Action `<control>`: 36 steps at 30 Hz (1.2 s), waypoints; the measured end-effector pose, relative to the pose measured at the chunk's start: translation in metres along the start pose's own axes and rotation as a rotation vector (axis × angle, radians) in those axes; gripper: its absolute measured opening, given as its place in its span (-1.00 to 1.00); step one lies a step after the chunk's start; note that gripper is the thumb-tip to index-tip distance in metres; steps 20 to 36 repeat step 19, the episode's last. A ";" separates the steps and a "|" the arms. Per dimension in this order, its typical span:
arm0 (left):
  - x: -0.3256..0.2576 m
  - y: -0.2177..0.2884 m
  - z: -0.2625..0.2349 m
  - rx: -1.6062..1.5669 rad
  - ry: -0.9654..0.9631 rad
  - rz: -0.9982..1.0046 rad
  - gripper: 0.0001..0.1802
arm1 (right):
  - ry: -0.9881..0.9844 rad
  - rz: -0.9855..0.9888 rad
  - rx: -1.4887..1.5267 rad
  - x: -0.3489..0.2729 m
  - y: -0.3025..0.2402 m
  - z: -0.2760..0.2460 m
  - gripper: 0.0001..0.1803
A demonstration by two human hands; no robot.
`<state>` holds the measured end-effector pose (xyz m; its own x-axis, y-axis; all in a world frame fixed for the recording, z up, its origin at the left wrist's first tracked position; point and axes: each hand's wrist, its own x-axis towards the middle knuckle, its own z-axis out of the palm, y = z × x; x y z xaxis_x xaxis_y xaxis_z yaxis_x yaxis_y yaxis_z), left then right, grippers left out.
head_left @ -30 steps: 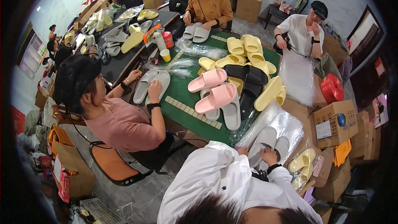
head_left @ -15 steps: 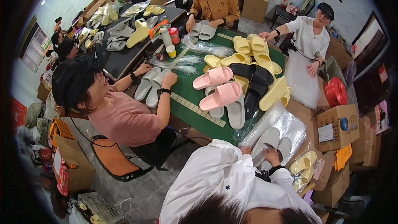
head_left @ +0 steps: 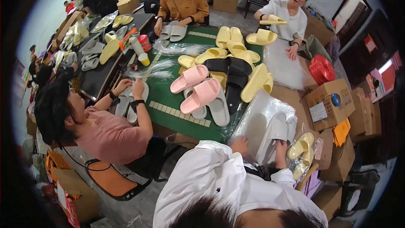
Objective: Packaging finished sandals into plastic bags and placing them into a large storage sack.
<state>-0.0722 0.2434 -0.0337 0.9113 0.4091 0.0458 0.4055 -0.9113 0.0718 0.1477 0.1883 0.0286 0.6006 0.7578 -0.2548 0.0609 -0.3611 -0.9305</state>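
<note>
A pair of grey slippers [head_left: 274, 133] lies stacked at a slant on clear plastic bags [head_left: 249, 123] at the table's near right corner. My right hand [head_left: 281, 152] grips the pair near its heel end, its fingers partly hidden behind the soles. To the left, my left hand [head_left: 239, 145] is closed at the near edge of the plastic, its fingertips not clearly visible. Close by on the right are yellow slippers [head_left: 302, 147] in clear wrapping. Past the bags, pink slippers [head_left: 201, 96] lie on grey ones, beside black slippers [head_left: 234, 78].
A green table mat [head_left: 168, 95] holds a pile of yellow slippers [head_left: 240, 50]. A cardboard box [head_left: 331, 104] and a red plastic roll [head_left: 322, 69] stand on the right. Co-workers handle slippers at the left and far sides; a yellow cup [head_left: 144, 59] stands near one.
The grey slippers are now closer together, and my right hand has shifted from their top to their heel end. The far-right co-worker has lifted a yellow slipper. The whole view has shifted.
</note>
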 end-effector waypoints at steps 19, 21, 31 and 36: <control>0.007 -0.018 0.000 0.060 -0.245 -0.150 -0.02 | -0.484 0.073 -0.111 -0.017 0.022 0.000 -0.66; 0.007 -0.018 0.000 0.060 -0.245 -0.150 -0.02 | -0.484 0.073 -0.111 -0.017 0.022 0.000 -0.66; 0.007 -0.018 0.000 0.060 -0.245 -0.150 -0.02 | -0.484 0.073 -0.111 -0.017 0.022 0.000 -0.66; 0.007 -0.018 0.000 0.060 -0.245 -0.150 -0.02 | -0.484 0.073 -0.111 -0.017 0.022 0.000 -0.66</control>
